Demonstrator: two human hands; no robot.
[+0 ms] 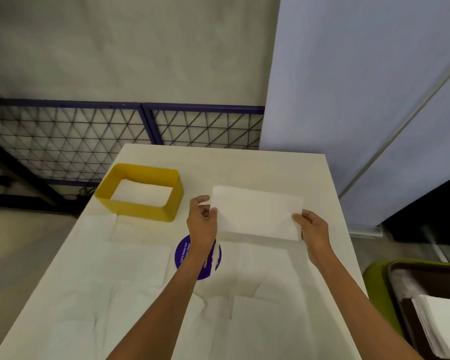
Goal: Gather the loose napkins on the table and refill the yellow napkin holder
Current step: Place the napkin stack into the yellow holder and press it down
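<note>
- The white table (244, 165) fills the middle of the view, with its far edge towards a purple mesh railing (89, 136).
- A pale blue panel (361, 87) stands behind the table on the right.
- Loose napkins (109, 294) lie spread and overlapping across the near half of the table. They are white on white, so their edges are hard to tell apart.
- The yellow napkin holder (140, 210) stands at the table's far left. It is an open-topped box with rounded corners, and white napkins lie flat in its bottom.
- One folded napkin (257, 211) is held between both hands to the right of the holder and apart from it. It is nearly level, with its shadow on the table below.
- A dark tray (426, 271) sits off the table at the lower right and carries a stack of napkins (442, 326).
- The left hand (202, 224) pinches the napkin's left edge, thumb on top and fingers curled beneath.
- The right hand (313, 229) pinches the napkin's near right corner in the same way, thumb on top.
- A round purple sticker (183, 255) lies on the table under the left wrist and is partly hidden by it. Its white writing is too blurred to read.
</note>
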